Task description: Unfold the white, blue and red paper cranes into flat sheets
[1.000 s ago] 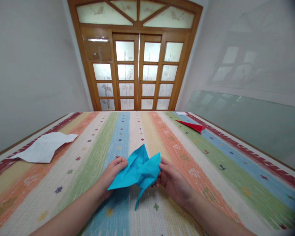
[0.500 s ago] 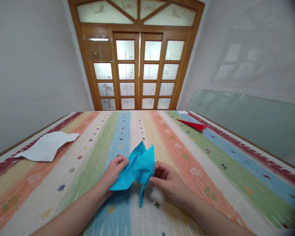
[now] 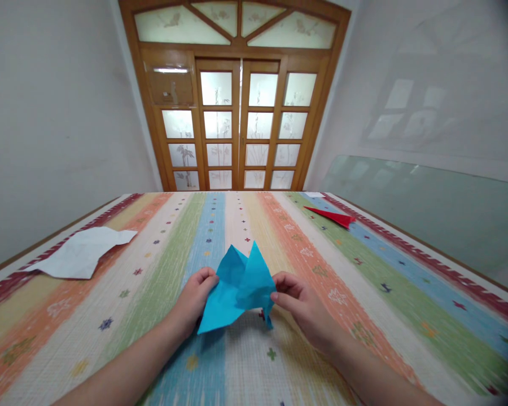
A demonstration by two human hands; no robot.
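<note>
A creased, partly folded sheet of blue paper (image 3: 237,290) is held up just above the striped tablecloth, in the lower middle of the head view. Two pointed peaks stand up at its far side, and a narrow flap hangs down at its right. My left hand (image 3: 198,290) pinches the left edge, thumb on top and fingers partly hidden behind the paper. At the right edge, my right hand (image 3: 294,301) grips the paper between thumb and curled fingers, close to the hanging flap.
A crumpled white sheet (image 3: 87,252) lies at the left of the striped tablecloth (image 3: 161,259). Toward the far right rests a red folded paper dart (image 3: 332,216). A small white piece (image 3: 314,194) sits at the far edge. Beyond the table stand wooden glazed doors (image 3: 239,124).
The blue paper has been spread wider, its right part opened out and drawn to the right by my right hand. The hanging flap has moved up and right. My left hand has barely moved.
</note>
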